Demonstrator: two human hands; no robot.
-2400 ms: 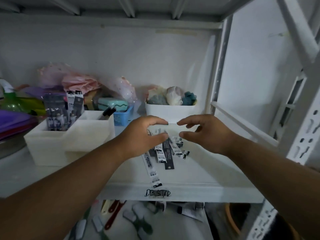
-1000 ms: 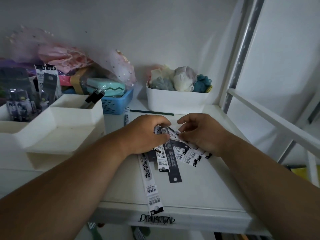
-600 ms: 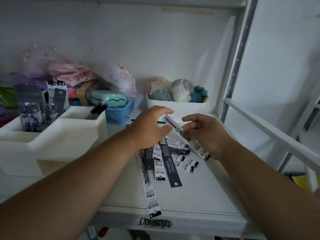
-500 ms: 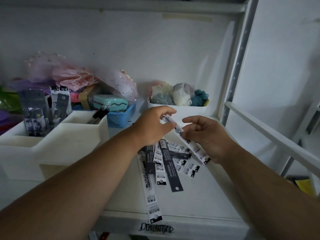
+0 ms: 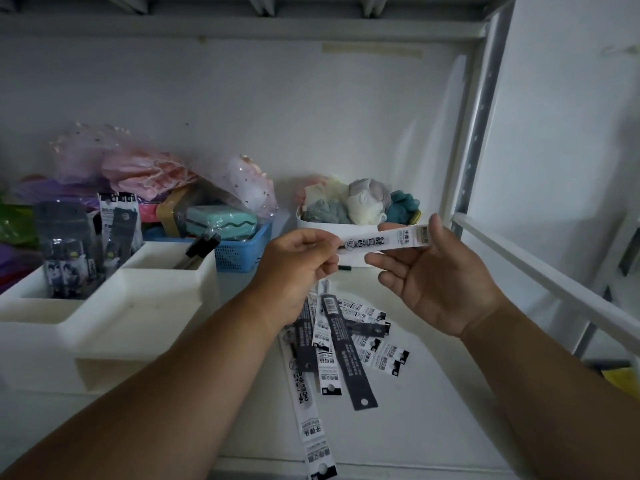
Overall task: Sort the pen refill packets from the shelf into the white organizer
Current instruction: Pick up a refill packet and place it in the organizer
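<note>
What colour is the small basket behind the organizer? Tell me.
Blue, a mesh-sided basket, seen in the head view.

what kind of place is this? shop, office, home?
Likely a home storage or stockroom corner, hard to say which: a white metal shelving rack, a white organizer holding packets, loose pen refill packets on the shelf, and a blue basket of oddments.

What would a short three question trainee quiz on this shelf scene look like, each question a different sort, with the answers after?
1. True or false: the long white refill packet held up above the shelf is gripped by the left hand alone.
2. Which holds upright packets? A. the rear left compartment of the white plastic organizer B. the blue mesh basket
3. Fill in: the loose pile of black and white packets lies on the white ____.

Key: 1 false, the right hand pinches its other end. 2 A. 3 shelf.
</note>
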